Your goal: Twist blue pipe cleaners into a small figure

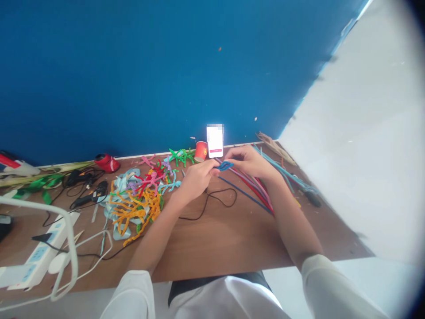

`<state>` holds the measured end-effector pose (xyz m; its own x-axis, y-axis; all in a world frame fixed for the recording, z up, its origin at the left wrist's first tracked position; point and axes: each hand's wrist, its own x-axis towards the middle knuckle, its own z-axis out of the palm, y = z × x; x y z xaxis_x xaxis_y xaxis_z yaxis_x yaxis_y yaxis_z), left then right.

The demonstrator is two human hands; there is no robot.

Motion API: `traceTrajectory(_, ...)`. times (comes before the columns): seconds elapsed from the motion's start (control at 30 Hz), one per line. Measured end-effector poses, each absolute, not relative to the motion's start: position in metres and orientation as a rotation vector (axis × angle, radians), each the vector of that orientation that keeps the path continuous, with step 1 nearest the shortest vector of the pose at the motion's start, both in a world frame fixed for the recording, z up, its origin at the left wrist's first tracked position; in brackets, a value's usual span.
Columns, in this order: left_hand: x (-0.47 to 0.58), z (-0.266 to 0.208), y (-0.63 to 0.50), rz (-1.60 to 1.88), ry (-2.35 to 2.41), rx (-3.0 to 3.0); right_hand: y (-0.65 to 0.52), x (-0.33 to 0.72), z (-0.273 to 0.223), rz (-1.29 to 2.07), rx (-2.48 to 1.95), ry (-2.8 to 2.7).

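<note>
Between my two hands is a folded blue chenille stem (226,165), bent into a small flattened loop. My left hand (198,178) pinches its left end with thumb and fingers. At the other side my right hand (248,161) has its thumb and index finger closed on it; part of the stem is hidden by the fingers. Below the hands, a bundle of pink, red and purple chenille stems (254,185) lies on the table, beside a straight dark blue stem (244,194). A lit phone (215,144) stands upright just behind the hands, next to a red paper cup (201,151).
Left of my hands lies a pile of orange chenille branches (142,208) with twisted colourful figures (154,179). A power strip (43,254), a white tubular frame (73,248) and black cables (226,204) occupy the table (229,243). Light blue stems (285,170) lie right, near the wall.
</note>
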<state>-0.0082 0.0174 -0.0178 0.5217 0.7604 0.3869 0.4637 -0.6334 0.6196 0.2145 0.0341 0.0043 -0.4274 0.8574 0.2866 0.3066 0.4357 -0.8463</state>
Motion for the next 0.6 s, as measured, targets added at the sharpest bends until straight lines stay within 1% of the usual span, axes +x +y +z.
traceTrajectory(0.13, -0.012, -0.020, 0.022, 0.666, 0.921, 2.682, 0.034, 0.217, 0.005, 0.862, -1.047, -2.094)
traceTrajectory(0.23, -0.011, -0.021, 0.022, 0.546, 1.019, 2.882, 0.029, 0.212, 0.006, 0.749, -1.130, -2.111)
traceTrajectory(0.43, -0.009, -0.021, 0.019, 0.631, 1.381, 2.948, 0.020, 0.201, 0.008, 0.633, -1.118, -2.029)
traceTrajectory(0.6, -0.010, -0.021, 0.020, 0.646, 1.428, 2.905, 0.023, 0.203, 0.005, 0.447, -1.090, -2.020)
